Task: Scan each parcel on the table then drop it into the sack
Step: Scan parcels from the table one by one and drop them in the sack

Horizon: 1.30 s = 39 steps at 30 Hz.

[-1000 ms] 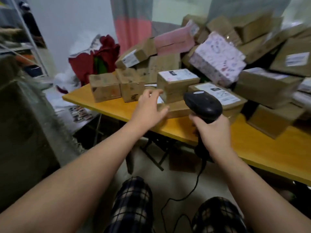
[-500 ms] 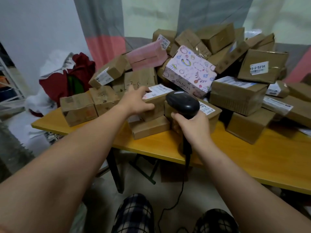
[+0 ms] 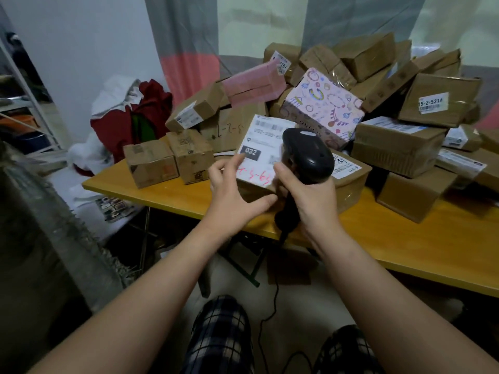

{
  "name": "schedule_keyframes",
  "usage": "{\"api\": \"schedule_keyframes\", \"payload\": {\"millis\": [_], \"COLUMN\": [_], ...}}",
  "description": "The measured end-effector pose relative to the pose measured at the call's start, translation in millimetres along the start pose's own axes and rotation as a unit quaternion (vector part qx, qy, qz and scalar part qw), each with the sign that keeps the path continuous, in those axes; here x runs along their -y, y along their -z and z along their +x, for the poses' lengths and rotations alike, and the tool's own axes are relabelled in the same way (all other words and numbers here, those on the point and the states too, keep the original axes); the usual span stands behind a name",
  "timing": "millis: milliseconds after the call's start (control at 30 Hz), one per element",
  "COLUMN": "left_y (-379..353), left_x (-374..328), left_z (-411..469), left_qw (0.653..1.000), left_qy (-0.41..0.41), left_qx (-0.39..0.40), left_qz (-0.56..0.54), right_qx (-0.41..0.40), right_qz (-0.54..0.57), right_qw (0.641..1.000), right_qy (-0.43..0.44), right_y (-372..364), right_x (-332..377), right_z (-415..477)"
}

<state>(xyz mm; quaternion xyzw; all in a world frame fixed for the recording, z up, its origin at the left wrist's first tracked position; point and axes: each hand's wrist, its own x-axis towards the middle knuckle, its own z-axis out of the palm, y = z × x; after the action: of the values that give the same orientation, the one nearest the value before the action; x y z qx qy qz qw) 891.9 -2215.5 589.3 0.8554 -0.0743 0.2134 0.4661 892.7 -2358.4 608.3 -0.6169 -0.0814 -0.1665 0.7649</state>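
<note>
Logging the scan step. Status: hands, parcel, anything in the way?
Left hand grips labelled parcel, tilted label-up. Right hand holds scanner at the label. Scanner head hides the label's right edge; nothing else blocking.

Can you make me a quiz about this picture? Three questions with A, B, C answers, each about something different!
1. Where is the doodle-patterned box?
A. On the floor
B. In the pile, behind the scanner
C. On a lap

2. What colour is the table top?
A. Blue
B. White
C. Yellow-orange

3. What is the left hand doing?
A. Holding the labelled parcel
B. Lying flat
C. Waving

Answers:
1 B: it sits among the stacked boxes beyond the scanner.
2 C: the bare top shows that colour.
3 A: its fingers and thumb curl round the parcel, label tilted up by the scanner that the right hand grips.
</note>
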Motion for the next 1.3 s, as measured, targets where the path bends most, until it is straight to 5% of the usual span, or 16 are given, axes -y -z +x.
{"api": "schedule_keyframes", "payload": {"millis": [167,300,533,800,1300], "left_y": [17,24,27,38,43], "left_x": [-10,-9,-2,9,28], "left_z": [-3,2,4,19,27], "left_qw": [0.974,0.934,0.890,0.970,0.982], "left_qy": [0.092,0.202,0.208,0.079,0.032], "left_qx": [-0.034,0.027,0.072,0.026,-0.007], "left_qz": [-0.204,-0.292,-0.399,-0.229,-0.185], "right_qx": [-0.013,0.016,0.023,0.022,0.056], "right_qz": [-0.035,-0.038,-0.020,-0.101,-0.164], "right_qw": [0.999,0.999,0.998,0.993,0.984], "right_qy": [0.023,0.026,0.058,0.054,0.029], "right_y": [2,7,16,17,5], "right_x": [-5,-5,2,7,32], "right_z": [-6,-13,-18,-18,-31]}}
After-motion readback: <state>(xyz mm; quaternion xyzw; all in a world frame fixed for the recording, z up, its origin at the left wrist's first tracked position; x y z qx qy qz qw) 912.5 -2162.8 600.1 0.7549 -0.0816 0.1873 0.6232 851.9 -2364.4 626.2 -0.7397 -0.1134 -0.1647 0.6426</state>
